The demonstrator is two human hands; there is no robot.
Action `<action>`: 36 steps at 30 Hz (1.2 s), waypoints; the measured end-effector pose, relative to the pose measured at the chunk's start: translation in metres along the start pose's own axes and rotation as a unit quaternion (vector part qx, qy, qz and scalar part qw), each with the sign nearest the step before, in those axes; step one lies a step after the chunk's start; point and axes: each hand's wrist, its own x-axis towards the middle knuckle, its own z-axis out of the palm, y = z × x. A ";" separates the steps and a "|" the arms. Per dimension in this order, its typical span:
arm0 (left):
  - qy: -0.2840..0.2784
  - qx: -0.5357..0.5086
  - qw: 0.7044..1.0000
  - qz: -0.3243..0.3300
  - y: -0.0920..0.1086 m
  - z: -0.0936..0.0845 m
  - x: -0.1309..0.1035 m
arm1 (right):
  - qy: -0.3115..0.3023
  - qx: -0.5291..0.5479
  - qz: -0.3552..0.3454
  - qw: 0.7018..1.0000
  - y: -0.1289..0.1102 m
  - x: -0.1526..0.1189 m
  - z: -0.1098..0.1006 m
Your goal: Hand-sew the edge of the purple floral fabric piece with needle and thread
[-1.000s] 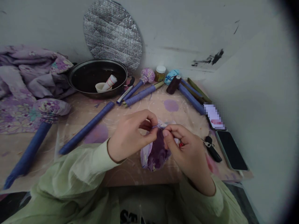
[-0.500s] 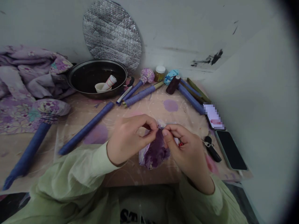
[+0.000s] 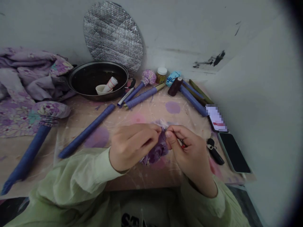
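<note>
A crumpled purple patterned cloth point(image 3: 156, 152) hangs between my two hands, just above the table. My left hand point(image 3: 133, 143) is closed, its thumb and index finger pinched at the cloth's gathered upper edge, and its back hides part of the cloth. My right hand point(image 3: 187, 148) pinches the same edge from the other side, fingertips very near the left ones. Something small and red point(image 3: 183, 146) shows within my right hand's curled fingers; its kind is hidden. Whether a needle or thread is between the fingertips is too small to tell.
Beyond the hands lie blue-wrapped sticks point(image 3: 87, 130), a dark thread spool point(image 3: 175, 86), a lidded jar point(image 3: 161, 75) and a black pan point(image 3: 99, 78) holding a paper cup. Two phones point(image 3: 234, 152) and keys point(image 3: 215, 152) lie at right. Floral cloth point(image 3: 16, 94) is heaped at left.
My left hand has turned over and its fingers have folded in, closing the gap by the thumb. The cloth has bunched up and shows less. My right hand has barely moved.
</note>
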 end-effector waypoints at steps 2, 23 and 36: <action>0.002 0.008 1.000 0.025 -0.001 0.000 -0.002 | -0.002 0.010 0.002 1.000 -0.001 0.000 0.001; -0.032 0.032 0.999 0.024 0.003 -0.008 -0.002 | 0.034 -0.097 -0.069 0.992 -0.008 0.006 0.000; -0.014 0.034 0.998 0.043 -0.001 -0.009 -0.006 | 0.040 -0.090 -0.055 0.994 -0.012 0.006 0.002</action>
